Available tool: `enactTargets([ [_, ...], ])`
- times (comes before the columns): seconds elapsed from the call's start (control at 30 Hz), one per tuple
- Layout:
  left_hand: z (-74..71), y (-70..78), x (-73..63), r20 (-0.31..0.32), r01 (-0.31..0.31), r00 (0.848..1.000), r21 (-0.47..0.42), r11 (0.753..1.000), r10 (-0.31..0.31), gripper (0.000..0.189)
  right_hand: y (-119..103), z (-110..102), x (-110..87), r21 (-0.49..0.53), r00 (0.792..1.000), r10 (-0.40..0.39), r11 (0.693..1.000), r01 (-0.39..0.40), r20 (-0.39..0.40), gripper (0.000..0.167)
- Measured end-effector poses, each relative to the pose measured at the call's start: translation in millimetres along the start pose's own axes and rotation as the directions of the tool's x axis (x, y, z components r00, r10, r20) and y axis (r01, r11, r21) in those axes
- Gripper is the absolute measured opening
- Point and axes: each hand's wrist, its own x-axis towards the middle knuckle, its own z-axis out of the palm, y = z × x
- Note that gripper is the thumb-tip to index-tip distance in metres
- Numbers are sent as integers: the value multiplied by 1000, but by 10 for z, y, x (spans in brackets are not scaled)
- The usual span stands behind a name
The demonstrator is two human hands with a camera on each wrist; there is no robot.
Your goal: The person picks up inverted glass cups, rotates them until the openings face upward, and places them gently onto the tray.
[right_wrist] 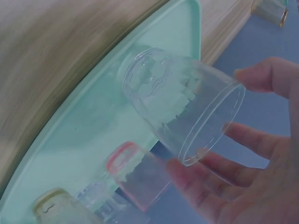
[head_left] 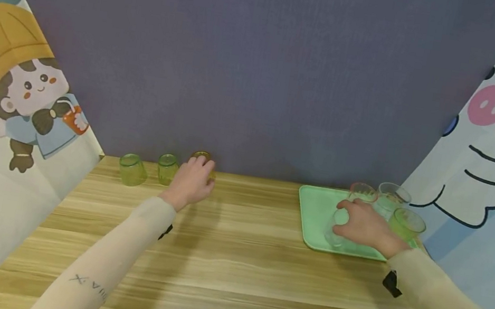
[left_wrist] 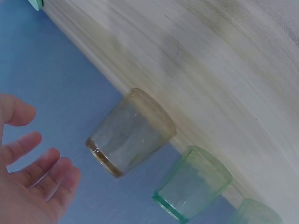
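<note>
Thumb and fingers of the right hand (head_left: 364,224) pinch the rim of a clear cup (right_wrist: 182,107), with the thumb on one side and the fingers on the other. Its mouth points up, and its bottom is down at the green tray (head_left: 315,215), near the left front corner; I cannot tell if the bottom touches. Three more cups stand on the tray, all with their mouths up: a pink cup (right_wrist: 140,175) behind the held one, a bumpy clear cup (head_left: 386,203) next to it at the back, and a yellow-green cup (head_left: 406,225) at the right side. Far over to the left, the left hand (head_left: 190,181) has its fingers loose and a bit apart. It is near a brown cup (left_wrist: 131,133), and the left wrist view shows a gap between them. That brown cup stands upside down on the wooden table (head_left: 229,280), close to the gray-blue wall (head_left: 260,71). Two green cups sit in a row with it, upside down too: a middle green cup (head_left: 167,169) just beside it and an end green cup (head_left: 132,171) farthest left. Both arms wear pale sleeves (head_left: 119,242), and the left one has dark marks on it.
</note>
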Motion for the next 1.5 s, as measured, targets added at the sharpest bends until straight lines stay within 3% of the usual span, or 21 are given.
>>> enactTargets([
  [0.6,76,-197,113,-22,60,998,-21,998,-60,36,303,-85,33,5,996,83,997,-83,24,66],
  [0.77,86,-206,148,0,86,996,-9,996,-86,39,379,-79,65,1,995,97,995,-97,23,69],
  [1.13,132,-300,247,34,155,987,-15,988,-154,47,446,-106,95,1,989,140,990,-140,47,70],
  [1.5,204,-317,312,29,163,986,17,987,-163,45,491,-118,113,-20,989,144,989,-144,37,68],
])
